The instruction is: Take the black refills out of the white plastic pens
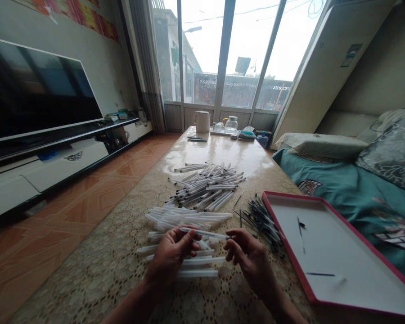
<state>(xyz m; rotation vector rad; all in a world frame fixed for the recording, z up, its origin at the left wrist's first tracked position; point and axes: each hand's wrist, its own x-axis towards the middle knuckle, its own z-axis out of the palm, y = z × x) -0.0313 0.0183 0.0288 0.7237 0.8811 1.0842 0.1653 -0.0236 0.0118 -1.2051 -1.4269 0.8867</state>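
Between my two hands a translucent white pen barrel (pixel 209 234) lies nearly level above the table. My left hand (pixel 177 247) pinches its left end with thumb and fingers. At its right end, the fingertips of my right hand (pixel 246 252) are closed on it. Below and behind the hands lie more white pen barrels (pixel 202 273), some in a loose pile (pixel 189 218). Farther back is a heap of pens with dark tips (pixel 209 184). Right of the piles sits a bunch of dark pen refills (pixel 263 220).
A red-rimmed white tray or box lid (pixel 312 294) at the right holds a few dark refill parts. On the far end of the patterned table (pixel 121 234) stand a kettle (pixel 201 121), a glass pitcher (pixel 231 123) and a tissue pack (pixel 246 133). A sofa (pixel 337 180) borders the right side.
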